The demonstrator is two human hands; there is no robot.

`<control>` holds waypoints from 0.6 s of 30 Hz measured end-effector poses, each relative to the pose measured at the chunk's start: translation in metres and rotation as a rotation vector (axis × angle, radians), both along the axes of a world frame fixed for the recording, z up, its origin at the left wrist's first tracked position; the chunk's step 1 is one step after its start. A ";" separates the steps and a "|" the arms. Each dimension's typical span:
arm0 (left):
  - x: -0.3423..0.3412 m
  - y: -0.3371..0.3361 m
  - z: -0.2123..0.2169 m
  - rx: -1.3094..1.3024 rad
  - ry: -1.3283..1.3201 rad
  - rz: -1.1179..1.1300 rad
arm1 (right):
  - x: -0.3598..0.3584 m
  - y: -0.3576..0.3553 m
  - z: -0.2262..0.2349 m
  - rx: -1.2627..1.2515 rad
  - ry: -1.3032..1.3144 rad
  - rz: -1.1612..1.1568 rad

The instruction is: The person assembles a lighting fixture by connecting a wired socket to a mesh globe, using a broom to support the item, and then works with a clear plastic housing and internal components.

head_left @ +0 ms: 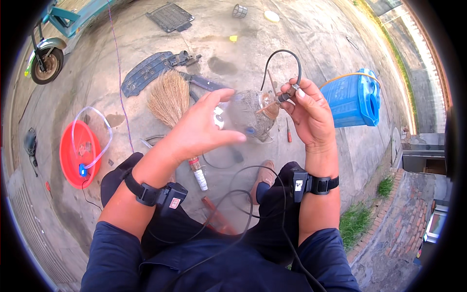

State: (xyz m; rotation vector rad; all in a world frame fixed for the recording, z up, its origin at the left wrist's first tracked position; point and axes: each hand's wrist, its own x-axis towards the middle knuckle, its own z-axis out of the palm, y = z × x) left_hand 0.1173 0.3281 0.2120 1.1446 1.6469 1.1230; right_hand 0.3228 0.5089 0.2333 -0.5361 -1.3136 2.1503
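Seated above a stained grey concrete yard floor (301, 44), dark trousers and navy sleeves at the lower edge, a black strap with a small box on each wrist. Right hand (311, 114) raised at chest height, fingers pinched shut on the short dark metal fitting at the end of a thin black rubber hose (284, 52), which arches up and over in a loop above the knuckles. Left hand (202, 126) spread flat and loose, fingers apart, gripping nothing, hovering just beside a dusty, rounded clear plastic part (248, 114) that sits between both hands; hard to tell whether thumb or fingertips actually touch it. Behind the left hand, a straw hand broom (169, 97) lying on the floor, next to a flat dark blue plastic panel (146, 73). Off to the right, well apart from the hands, a blue plastic sprayer tank (355, 100) on its side. To the left, a round red plastic basin (78, 155) with a loop of clear tubing in it. Far upper left, the wheel of a parked teal scooter (46, 61). Between the knees, a white-and-red capped tube (198, 175) on the ground.
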 end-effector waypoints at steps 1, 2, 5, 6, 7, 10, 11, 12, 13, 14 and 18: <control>0.002 0.000 -0.004 0.085 0.205 -0.009 | 0.000 0.000 0.000 0.004 0.006 0.001; 0.004 0.001 -0.005 0.171 0.410 -0.018 | 0.000 -0.001 0.000 0.003 0.007 0.000; 0.006 0.000 0.007 0.066 0.283 -0.094 | -0.002 -0.003 0.000 0.021 -0.009 0.025; 0.007 -0.001 0.006 0.065 0.284 -0.094 | -0.002 -0.004 -0.001 0.021 -0.014 0.007; 0.007 -0.001 0.002 0.108 0.304 -0.093 | -0.003 -0.004 -0.002 0.022 -0.022 -0.011; 0.006 -0.001 -0.002 0.167 0.327 -0.090 | -0.004 -0.007 -0.002 0.010 -0.029 -0.038; 0.006 -0.001 -0.002 0.182 0.329 -0.087 | -0.004 -0.007 -0.002 0.010 -0.030 -0.039; 0.006 -0.001 0.000 0.183 0.328 -0.088 | -0.005 -0.006 -0.003 0.025 -0.019 -0.064; 0.006 -0.001 0.003 0.158 0.299 -0.081 | -0.006 -0.006 -0.004 0.037 -0.007 -0.088; 0.006 -0.002 0.005 0.133 0.270 -0.073 | -0.007 -0.007 -0.004 0.037 -0.007 -0.088; 0.004 -0.002 0.004 0.122 0.235 -0.078 | -0.009 -0.006 -0.005 0.052 -0.003 -0.114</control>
